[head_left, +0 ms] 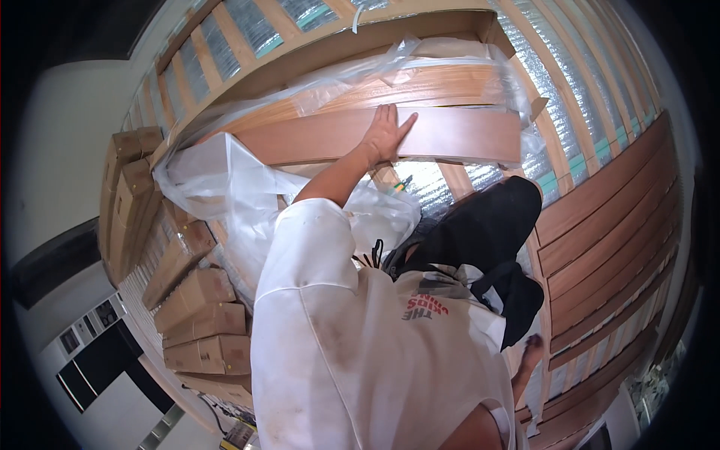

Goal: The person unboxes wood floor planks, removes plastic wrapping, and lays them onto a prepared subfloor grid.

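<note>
My left hand (385, 135) lies spread, palm down, on the top face of a long reddish-brown floorboard (465, 135). That board sits along the near side of a long open cardboard box (480, 26), beside a stack of lighter orange-brown boards (420, 88) partly covered by clear plastic wrap (217, 176). Low at the right, beside my body, is my right hand (532, 349); its fingers are dim and partly hidden, so their hold is unclear. Nothing can be made out in it.
Wooden battens (559, 97) run over silver foil sheeting (435, 187). Laid reddish-brown boards (607, 210) cover the floor at right. Several closed long cardboard boxes (206, 330) are stacked at left. My bent knee in black trousers (495, 217) is close to the open box.
</note>
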